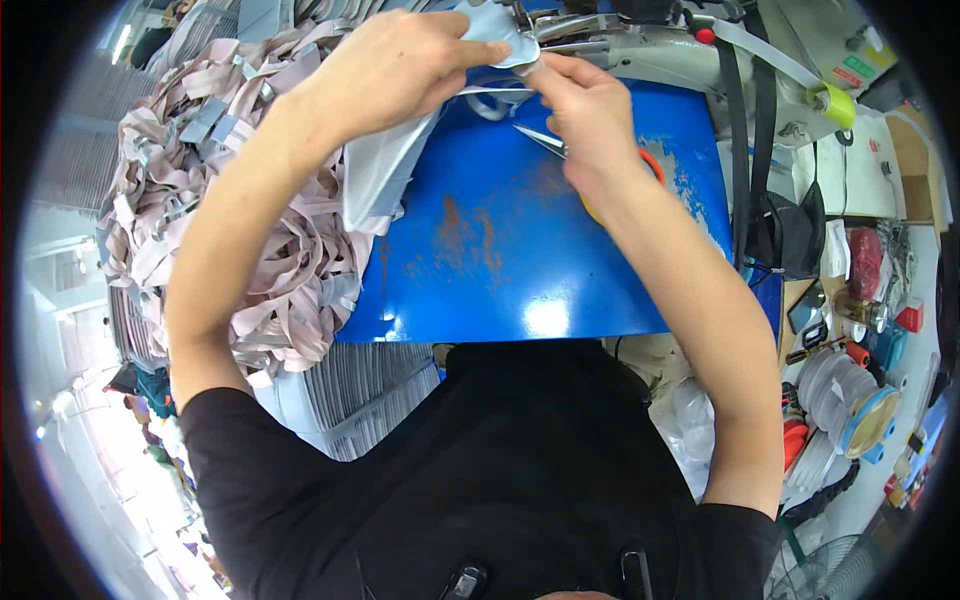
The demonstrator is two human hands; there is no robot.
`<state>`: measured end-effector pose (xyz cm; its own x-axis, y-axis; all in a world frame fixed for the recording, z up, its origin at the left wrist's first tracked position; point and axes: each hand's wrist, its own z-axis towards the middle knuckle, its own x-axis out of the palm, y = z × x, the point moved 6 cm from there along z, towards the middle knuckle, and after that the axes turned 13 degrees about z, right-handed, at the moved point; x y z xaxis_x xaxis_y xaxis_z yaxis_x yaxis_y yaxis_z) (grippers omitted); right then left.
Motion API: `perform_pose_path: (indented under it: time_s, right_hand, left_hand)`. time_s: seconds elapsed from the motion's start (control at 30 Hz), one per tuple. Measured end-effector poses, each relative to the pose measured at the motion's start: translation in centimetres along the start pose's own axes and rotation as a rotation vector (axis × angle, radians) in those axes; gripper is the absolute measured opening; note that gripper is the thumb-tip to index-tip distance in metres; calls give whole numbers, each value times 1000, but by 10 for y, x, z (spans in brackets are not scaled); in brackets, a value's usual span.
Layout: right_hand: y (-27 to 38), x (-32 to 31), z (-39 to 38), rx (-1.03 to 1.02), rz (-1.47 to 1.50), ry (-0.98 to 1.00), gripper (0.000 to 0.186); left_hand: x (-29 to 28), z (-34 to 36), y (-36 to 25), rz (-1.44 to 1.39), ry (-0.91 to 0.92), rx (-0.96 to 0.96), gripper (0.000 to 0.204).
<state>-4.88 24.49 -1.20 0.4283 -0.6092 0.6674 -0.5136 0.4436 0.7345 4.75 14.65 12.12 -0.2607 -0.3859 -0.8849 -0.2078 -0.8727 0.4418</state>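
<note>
At the top middle, a light-blue fabric piece [488, 28] lies by the metal parts of a sewing machine [660, 55]. My left hand [415, 60] is closed on it, index finger stretched along its top. My right hand [590, 110] pinches the fabric's near right edge between thumb and fingertips. Scissors [542, 138] with orange and yellow handles show around my right hand and wrist; whether they lie on the table or sit in the palm is hidden. Below my left wrist a pale grey fabric panel [385, 175] hangs over the blue tabletop [480, 280].
A large heap of pale pink and grey fabric strips [290, 240] fills the left side. Stacked grey pieces [350, 395] stand below the table edge. Black straps [748, 150] hang at the right, near a yellow roll [835, 105]. Farther right are spools [840, 395] and small tools.
</note>
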Motion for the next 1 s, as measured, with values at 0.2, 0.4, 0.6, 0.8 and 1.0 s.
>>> perform_pose_path:
  time_s: [0.2,0.4,0.6,0.8,1.0]
  right_hand:
    - [7,-6,-3,229,-94,-42,29]
    - [-1,-4,5,232,-12,-107,25]
    - [-3,-5,10,216,17,-86,22]
    - [-5,-5,9,252,32,-79,22]
    - [-4,-5,10,228,55,-52,24]
  left_hand:
    - [-1,19,-3,72,281,104,28]
    - [4,25,-14,104,162,-17,33]
    - [10,29,-24,137,160,-119,27]
    - [10,30,-35,105,131,-218,30]
    - [11,32,-38,90,96,-247,28]
